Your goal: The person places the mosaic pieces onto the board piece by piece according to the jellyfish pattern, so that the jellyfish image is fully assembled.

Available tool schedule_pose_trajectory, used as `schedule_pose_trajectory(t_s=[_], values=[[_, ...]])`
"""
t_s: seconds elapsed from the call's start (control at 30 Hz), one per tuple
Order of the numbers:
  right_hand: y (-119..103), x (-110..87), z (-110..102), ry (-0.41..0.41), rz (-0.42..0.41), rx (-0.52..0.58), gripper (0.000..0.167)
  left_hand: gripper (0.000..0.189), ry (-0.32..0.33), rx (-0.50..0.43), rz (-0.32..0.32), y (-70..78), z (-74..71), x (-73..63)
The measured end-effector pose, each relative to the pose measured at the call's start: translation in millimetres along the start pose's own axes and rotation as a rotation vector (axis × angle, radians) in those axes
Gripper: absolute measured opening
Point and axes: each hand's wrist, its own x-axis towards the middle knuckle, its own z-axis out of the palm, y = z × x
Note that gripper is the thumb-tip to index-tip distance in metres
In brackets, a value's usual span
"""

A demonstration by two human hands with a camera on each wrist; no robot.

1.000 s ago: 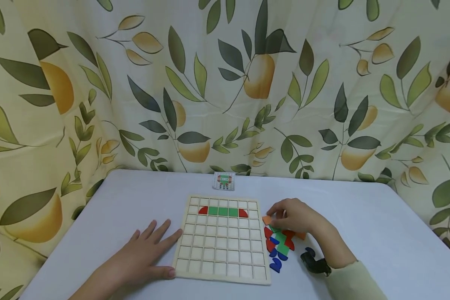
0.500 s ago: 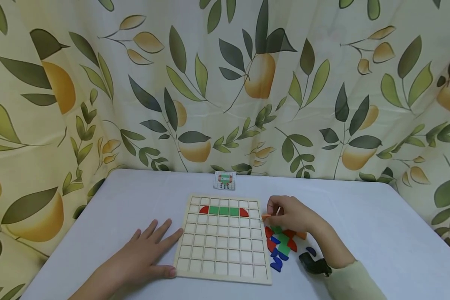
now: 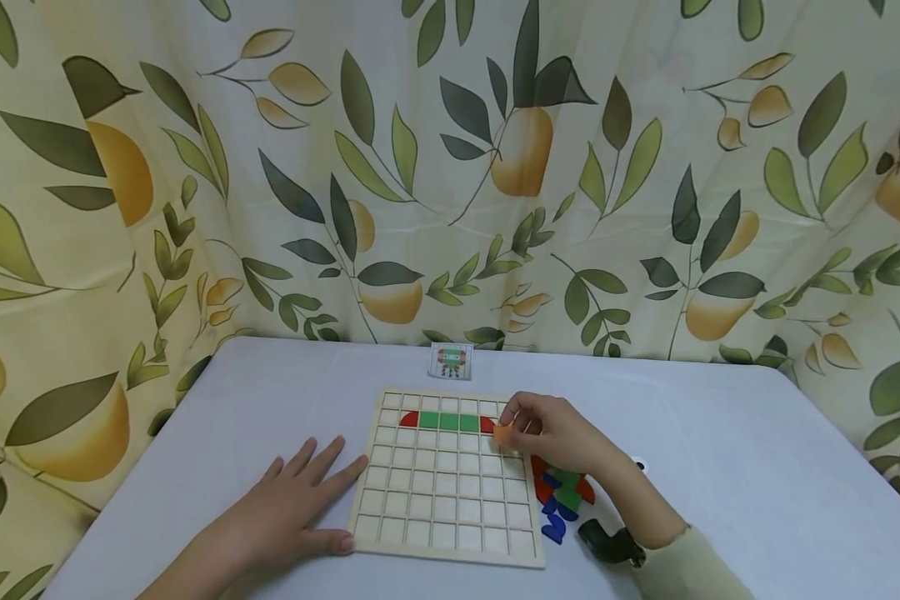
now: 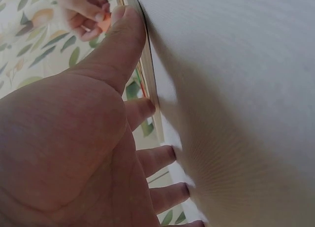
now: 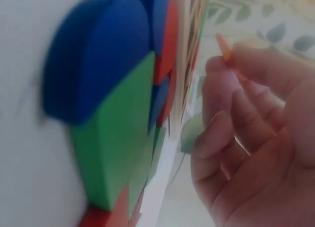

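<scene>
My right hand (image 3: 558, 432) pinches a small orange tile (image 3: 502, 434) between thumb and fingertips, over the right side of a wooden grid board (image 3: 446, 506). In the right wrist view the orange tile (image 5: 225, 47) shows edge-on at the fingertips. A row of tiles lies in the upper part of the grid: green squares (image 3: 448, 422) in the middle, a rounded red tile (image 3: 409, 419) on the left and another red tile (image 3: 487, 425) on the right. My left hand (image 3: 288, 510) rests flat with spread fingers, its thumb and index fingertip at the board's left edge.
Loose red, green and blue tiles (image 3: 567, 492) lie in a pile along the board's right side, partly under my right forearm. A small picture card (image 3: 451, 361) lies behind the board. A black wrist device (image 3: 607, 543) sits at my right wrist. A leaf-patterned curtain (image 3: 450, 167) hangs behind the table.
My right hand has lifted an orange tile from the pile and moved left with it over the board, beside the right red tile. The left hand has stayed in place.
</scene>
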Motion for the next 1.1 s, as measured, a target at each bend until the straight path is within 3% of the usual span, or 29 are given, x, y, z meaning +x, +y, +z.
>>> schedule_pose_trajectory(t_s=[0.43,0.8,1.1], values=[[-6.0,-3.6,5.2,-0.061,-0.045,-0.142,0.018,0.094,-0.006,0.005,-0.017,2.4,-1.1,1.7],[-4.8,-3.7,3.8,-0.115,-0.104,-0.146,0.018,0.094,-0.010,0.000,-0.020,2.9,-1.1,0.9],[-5.2,-7.6,-3.9,-0.136,-0.050,-0.138,0.018,0.093,-0.019,0.002,-0.022,2.8,-1.1,-0.8]])
